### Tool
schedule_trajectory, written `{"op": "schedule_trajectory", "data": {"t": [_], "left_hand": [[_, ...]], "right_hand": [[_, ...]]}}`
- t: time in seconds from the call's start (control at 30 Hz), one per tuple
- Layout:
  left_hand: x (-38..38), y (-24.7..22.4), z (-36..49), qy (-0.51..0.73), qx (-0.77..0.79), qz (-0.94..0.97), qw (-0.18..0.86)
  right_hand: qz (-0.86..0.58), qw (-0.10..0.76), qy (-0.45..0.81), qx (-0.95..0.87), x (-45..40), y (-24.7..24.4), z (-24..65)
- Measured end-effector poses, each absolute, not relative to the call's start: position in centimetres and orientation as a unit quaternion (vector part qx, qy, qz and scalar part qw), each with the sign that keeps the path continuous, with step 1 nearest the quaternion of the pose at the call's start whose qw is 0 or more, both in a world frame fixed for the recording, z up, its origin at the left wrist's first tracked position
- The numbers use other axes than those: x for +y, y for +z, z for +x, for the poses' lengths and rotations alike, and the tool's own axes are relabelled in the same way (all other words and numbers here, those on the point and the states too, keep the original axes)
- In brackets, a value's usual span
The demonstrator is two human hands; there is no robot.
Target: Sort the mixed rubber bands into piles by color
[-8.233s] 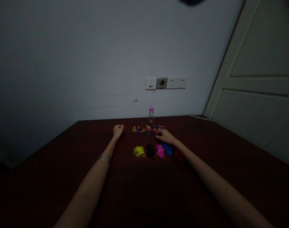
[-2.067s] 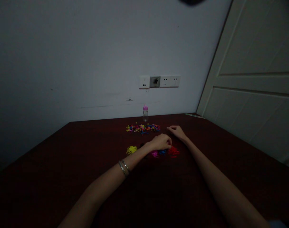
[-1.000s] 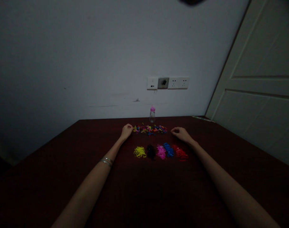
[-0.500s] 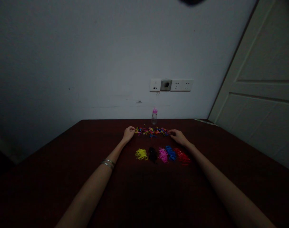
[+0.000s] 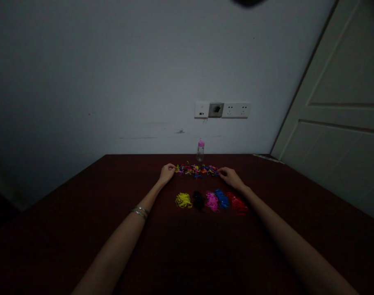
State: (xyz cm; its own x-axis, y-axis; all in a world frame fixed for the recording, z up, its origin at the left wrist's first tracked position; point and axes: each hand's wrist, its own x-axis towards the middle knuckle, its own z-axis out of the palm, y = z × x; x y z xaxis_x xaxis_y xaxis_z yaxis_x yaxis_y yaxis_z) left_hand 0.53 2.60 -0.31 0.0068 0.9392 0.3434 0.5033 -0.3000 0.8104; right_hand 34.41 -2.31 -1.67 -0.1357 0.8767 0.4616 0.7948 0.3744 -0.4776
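Observation:
A long strip of mixed coloured rubber bands [image 5: 195,169] lies across the far part of the table. At its left end is my left hand [image 5: 167,173], with thumb and finger pinched together beside some yellow bands. My right hand [image 5: 230,178] is at the opposite end, its fingertips closed against red and dark bands. Whatever either pinch holds is too small to make out. Nearer to me lie sorted piles: yellow bands [image 5: 183,200], black bands [image 5: 198,201], pink bands [image 5: 212,201], blue bands [image 5: 222,198] and red bands [image 5: 237,203].
A small clear bottle with a pink cap [image 5: 200,151] stands behind the mixed bands, near the wall [image 5: 137,82]. Sockets [image 5: 235,110] are set in the wall above the dark red table [image 5: 187,254]. A pale panelled door [image 5: 337,123] borders the right side.
Both hands stay at the ends of the mixed bands with hardly any movement. The view has shifted very slightly.

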Motion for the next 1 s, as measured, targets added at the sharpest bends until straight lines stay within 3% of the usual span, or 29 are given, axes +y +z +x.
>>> {"op": "schedule_trajectory", "data": {"t": [0.63,0.83,1.0], "left_hand": [[2.6,-0.3,0.6,0.446,0.544,0.666,0.249],[2.5,-0.3,0.6,0.445,0.547,0.665,0.246],[2.6,-0.3,0.6,0.442,0.548,0.670,0.237]], "right_hand": [[-0.567,0.381,0.114,-0.721,-3.4,1.1,35.5],[-0.497,0.225,0.349,-0.762,-4.3,4.3,34.4],[-0.482,0.102,0.468,-0.734,-5.4,5.0,32.5]]}}
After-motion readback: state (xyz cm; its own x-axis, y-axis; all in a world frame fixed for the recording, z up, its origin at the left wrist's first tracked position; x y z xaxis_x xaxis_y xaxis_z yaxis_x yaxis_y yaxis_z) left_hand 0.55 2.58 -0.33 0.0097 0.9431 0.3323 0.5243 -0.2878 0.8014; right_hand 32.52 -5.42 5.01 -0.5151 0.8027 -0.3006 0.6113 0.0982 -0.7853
